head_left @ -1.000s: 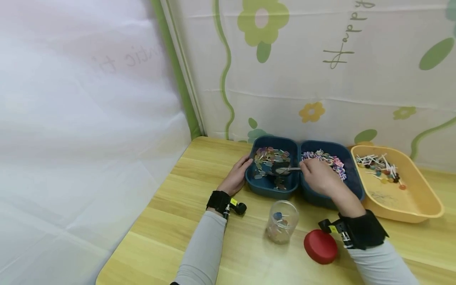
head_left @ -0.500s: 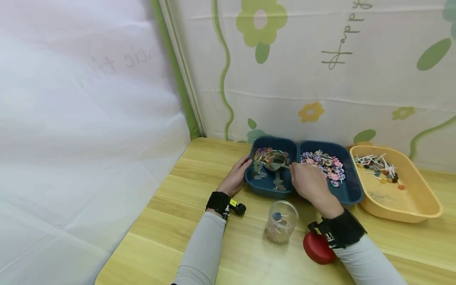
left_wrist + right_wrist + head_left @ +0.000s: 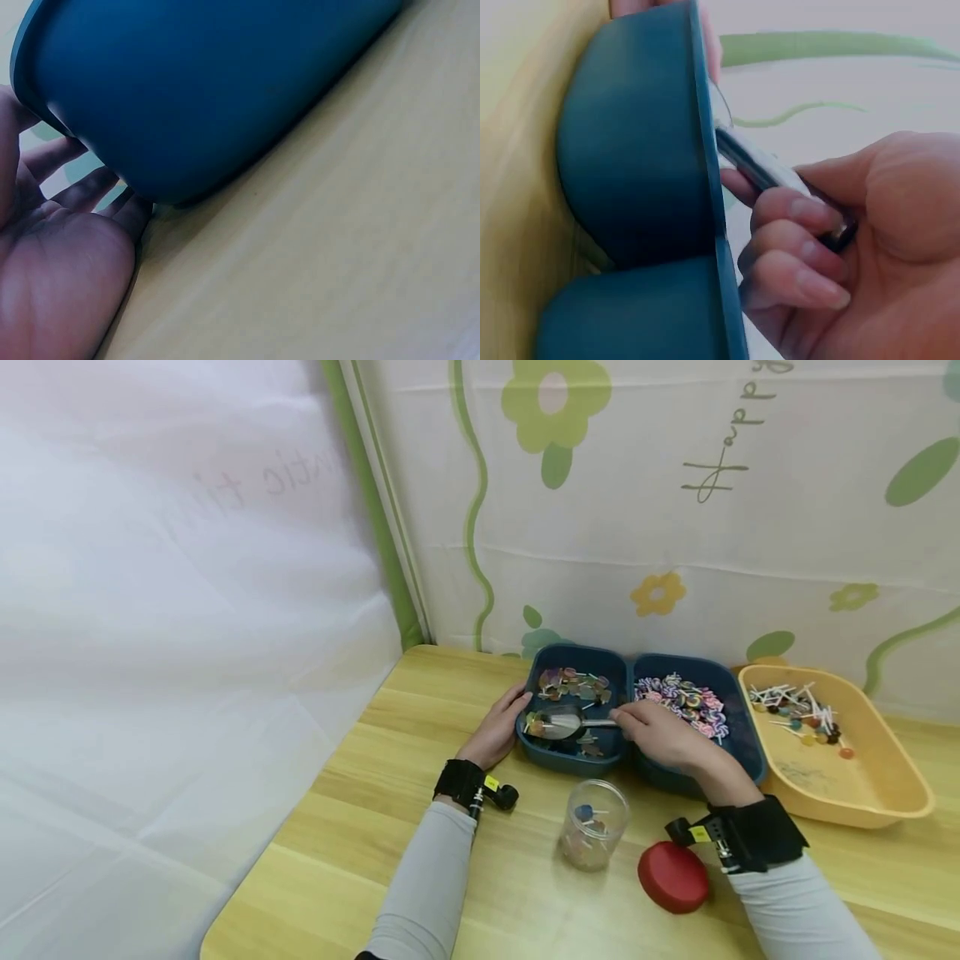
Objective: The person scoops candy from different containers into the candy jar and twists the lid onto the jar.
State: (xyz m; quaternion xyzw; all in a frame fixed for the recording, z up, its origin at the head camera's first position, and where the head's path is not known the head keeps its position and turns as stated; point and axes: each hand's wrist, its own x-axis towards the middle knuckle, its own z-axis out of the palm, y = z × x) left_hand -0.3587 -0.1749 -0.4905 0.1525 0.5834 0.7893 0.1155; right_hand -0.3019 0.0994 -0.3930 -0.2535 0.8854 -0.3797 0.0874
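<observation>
- The wooden worktop [image 3: 337, 843] is lined with three tubs along its far edge.
- The yellow tub [image 3: 877, 777] is placed on the right.
- The middle blue tub [image 3: 744, 750] is set beside it.
- The left blue tub [image 3: 562, 764] is placed nearest the worktop's far left corner.
- This tub's left side is touched by the left hand [image 3: 491, 731], with its fingers loosely stretched.
- The handle is gripped by the curled fingers of the right hand [image 3: 663, 735].
- The metal scoop [image 3: 561, 724] is held over the left blue tub, its mouth turned to that tub's left edge.
- The clear jar [image 3: 596, 852] is stood in front.
- The red lid [image 3: 673, 877] is laid right of the jar.
- Flat lollipops [image 3: 573, 685] are gathered by the left blue tub's far edge.
</observation>
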